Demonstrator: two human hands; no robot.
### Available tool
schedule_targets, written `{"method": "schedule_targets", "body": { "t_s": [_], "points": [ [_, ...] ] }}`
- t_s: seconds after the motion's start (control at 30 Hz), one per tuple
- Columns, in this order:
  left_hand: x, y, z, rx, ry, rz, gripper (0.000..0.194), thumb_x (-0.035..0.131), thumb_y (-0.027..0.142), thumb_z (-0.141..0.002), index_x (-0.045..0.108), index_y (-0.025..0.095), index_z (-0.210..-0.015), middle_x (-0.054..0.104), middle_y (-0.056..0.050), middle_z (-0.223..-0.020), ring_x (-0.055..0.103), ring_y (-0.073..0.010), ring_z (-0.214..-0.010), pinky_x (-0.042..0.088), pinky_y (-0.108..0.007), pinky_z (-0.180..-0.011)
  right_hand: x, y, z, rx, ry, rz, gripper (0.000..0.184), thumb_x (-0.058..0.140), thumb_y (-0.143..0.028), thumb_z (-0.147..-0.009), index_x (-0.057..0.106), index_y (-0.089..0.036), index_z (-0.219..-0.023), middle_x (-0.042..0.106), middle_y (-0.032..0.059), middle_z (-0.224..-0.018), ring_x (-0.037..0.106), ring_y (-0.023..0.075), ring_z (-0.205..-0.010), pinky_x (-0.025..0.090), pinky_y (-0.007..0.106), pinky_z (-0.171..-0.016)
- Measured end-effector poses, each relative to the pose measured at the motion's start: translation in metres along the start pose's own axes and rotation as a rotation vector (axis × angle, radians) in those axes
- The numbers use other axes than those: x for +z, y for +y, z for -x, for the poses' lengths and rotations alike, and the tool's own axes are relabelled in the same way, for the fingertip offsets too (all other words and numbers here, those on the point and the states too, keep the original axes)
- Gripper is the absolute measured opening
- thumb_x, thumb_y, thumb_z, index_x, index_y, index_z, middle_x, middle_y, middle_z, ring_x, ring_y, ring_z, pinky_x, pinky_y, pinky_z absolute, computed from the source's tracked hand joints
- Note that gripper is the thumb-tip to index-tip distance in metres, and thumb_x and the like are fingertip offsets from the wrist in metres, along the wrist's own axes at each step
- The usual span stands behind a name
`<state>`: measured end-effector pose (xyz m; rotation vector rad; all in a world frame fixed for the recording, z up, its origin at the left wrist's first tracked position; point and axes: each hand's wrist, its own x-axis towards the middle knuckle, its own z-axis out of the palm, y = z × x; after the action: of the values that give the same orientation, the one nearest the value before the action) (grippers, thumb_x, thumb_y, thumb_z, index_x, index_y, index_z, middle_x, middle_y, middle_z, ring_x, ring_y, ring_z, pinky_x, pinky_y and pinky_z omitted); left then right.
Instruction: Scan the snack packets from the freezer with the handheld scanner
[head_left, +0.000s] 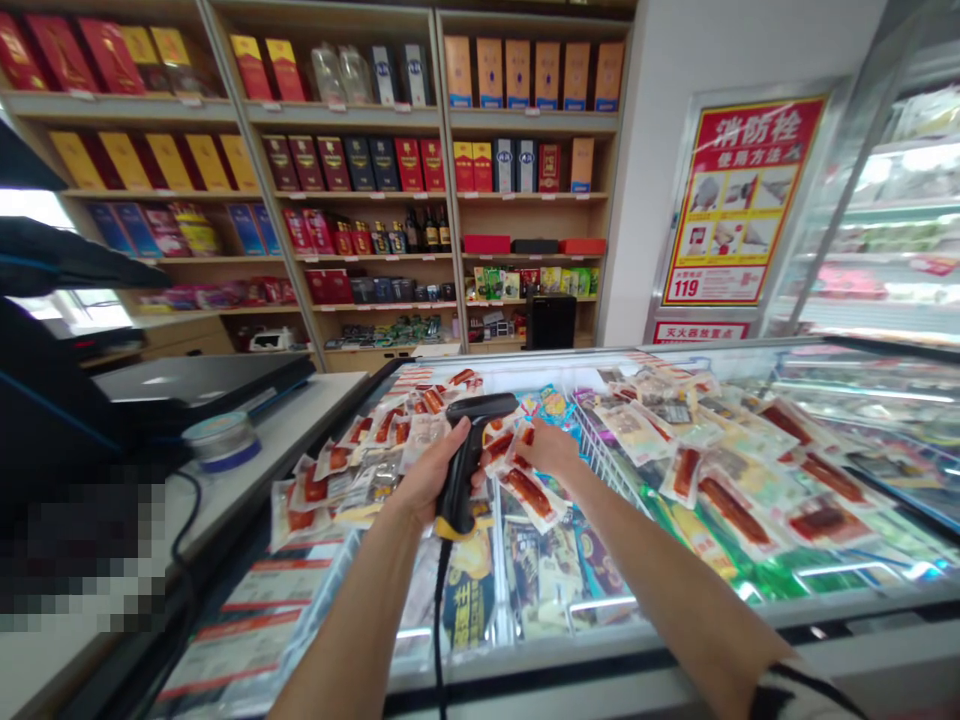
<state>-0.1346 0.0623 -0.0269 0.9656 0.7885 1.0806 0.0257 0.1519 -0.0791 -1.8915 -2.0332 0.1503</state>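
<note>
My left hand is closed round the grip of a black and yellow barcode scanner, whose head points right. A cable runs down from its base. Just right of it, my right hand grips vacuum-packed sausages, reddish brown in clear wrap. At least two packs show at its fingers, and the fingertips are partly hidden. Both hands are above the glass-topped freezer. More sausage packs lie on the glass to the left of the scanner.
Several meat packs cover the freezer's right side, beside a white wire basket edge. At left, a counter carries a roll of tape and a dark flat device. Shelves with boxed goods stand behind.
</note>
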Motion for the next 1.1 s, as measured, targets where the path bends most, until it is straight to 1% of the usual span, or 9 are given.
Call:
{"method": "schedule_targets", "body": {
  "t_s": [0.17, 0.33, 0.47, 0.57, 0.67, 0.73, 0.87, 1.0, 1.1],
  "points": [
    [0.005, -0.001, 0.001, -0.011, -0.025, 0.003, 0.029, 0.047, 0.043, -0.071, 0.049, 0.014, -0.070, 0.054, -0.001, -0.057, 0.047, -0.0068, -0.039, 0.038, -0.019, -0.036, -0.003, 0.007, -0.006, -0.041, -0.023, -0.047, 0.035, 0.051, -0.034, -0.062, 0.055, -0.018, -0.093, 0.062, 0.0083, -0.085, 0.057, 0.0203, -0.079, 0.041, 0.025, -0.059],
    [0.008, -0.002, 0.003, -0.011, -0.015, -0.003, 0.031, 0.046, 0.044, -0.071, 0.049, 0.014, -0.068, 0.054, -0.002, -0.057, 0.046, -0.0064, -0.039, 0.037, -0.019, -0.036, -0.011, 0.037, -0.005, -0.020, 0.107, -0.166, 0.035, 0.041, -0.027, -0.072, 0.049, -0.017, -0.104, 0.061, 0.0055, -0.086, 0.056, 0.0150, -0.077, 0.040, 0.023, -0.064],
    [0.008, -0.002, 0.003, -0.018, -0.031, 0.006, 0.031, 0.047, 0.044, -0.071, 0.051, 0.014, -0.074, 0.055, -0.002, -0.058, 0.046, -0.0067, -0.039, 0.038, -0.019, -0.037, -0.011, 0.045, 0.012, -0.158, 0.126, -0.004, 0.031, 0.040, -0.039, -0.075, 0.051, -0.022, -0.098, 0.057, 0.0057, -0.093, 0.051, 0.0172, -0.088, 0.037, 0.028, -0.072],
    [0.007, -0.003, 0.002, -0.030, -0.043, 0.003, 0.032, 0.047, 0.044, -0.071, 0.051, 0.013, -0.073, 0.055, -0.002, -0.059, 0.046, -0.0065, -0.039, 0.038, -0.020, -0.037, -0.008, 0.040, 0.021, -0.103, 0.166, 0.136, 0.047, 0.043, -0.055, -0.068, 0.047, -0.023, -0.102, 0.050, 0.0093, -0.102, 0.046, 0.0234, -0.095, 0.035, 0.035, -0.074],
    [0.006, -0.003, 0.002, -0.036, -0.051, -0.007, 0.033, 0.046, 0.045, -0.071, 0.052, 0.013, -0.071, 0.054, -0.002, -0.059, 0.046, -0.0062, -0.040, 0.038, -0.019, -0.038, -0.009, 0.038, 0.017, -0.050, 0.179, 0.198, 0.055, 0.042, -0.061, -0.063, 0.048, -0.020, -0.099, 0.048, 0.0129, -0.103, 0.045, 0.0269, -0.094, 0.035, 0.039, -0.072],
    [0.006, -0.004, 0.001, -0.045, -0.053, -0.014, 0.034, 0.046, 0.045, -0.071, 0.052, 0.012, -0.069, 0.054, -0.002, -0.058, 0.046, -0.0065, -0.040, 0.038, -0.019, -0.037, -0.011, 0.042, 0.008, -0.084, 0.177, 0.216, 0.051, 0.044, -0.058, -0.065, 0.050, -0.017, -0.095, 0.051, 0.0138, -0.098, 0.047, 0.0262, -0.092, 0.034, 0.038, -0.073],
    [0.007, -0.002, 0.002, -0.037, -0.038, -0.014, 0.033, 0.047, 0.045, -0.071, 0.053, 0.012, -0.071, 0.055, -0.003, -0.059, 0.046, -0.0065, -0.039, 0.038, -0.019, -0.036, -0.018, 0.059, -0.006, -0.195, 0.095, 0.161, 0.026, 0.044, -0.035, -0.073, 0.055, -0.016, -0.085, 0.060, 0.0096, -0.081, 0.053, 0.0197, -0.080, 0.035, 0.028, -0.070],
    [0.008, -0.003, 0.002, -0.051, -0.023, -0.008, 0.033, 0.047, 0.045, -0.070, 0.052, 0.012, -0.069, 0.054, -0.002, -0.056, 0.046, -0.0067, -0.038, 0.038, -0.019, -0.035, -0.018, 0.084, -0.006, -0.082, 0.184, 0.021, 0.028, 0.030, -0.022, -0.078, 0.054, -0.016, -0.092, 0.062, 0.0062, -0.081, 0.055, 0.0155, -0.076, 0.036, 0.023, -0.065],
    [0.009, -0.005, 0.001, -0.047, -0.037, -0.001, 0.031, 0.048, 0.044, -0.070, 0.052, 0.013, -0.072, 0.055, -0.002, -0.058, 0.047, -0.0070, -0.039, 0.039, -0.019, -0.036, -0.015, 0.100, -0.001, 0.018, 0.300, -0.142, 0.027, 0.031, -0.022, -0.076, 0.055, -0.015, -0.087, 0.062, 0.0054, -0.081, 0.055, 0.0151, -0.076, 0.036, 0.022, -0.065]
  ]
}}
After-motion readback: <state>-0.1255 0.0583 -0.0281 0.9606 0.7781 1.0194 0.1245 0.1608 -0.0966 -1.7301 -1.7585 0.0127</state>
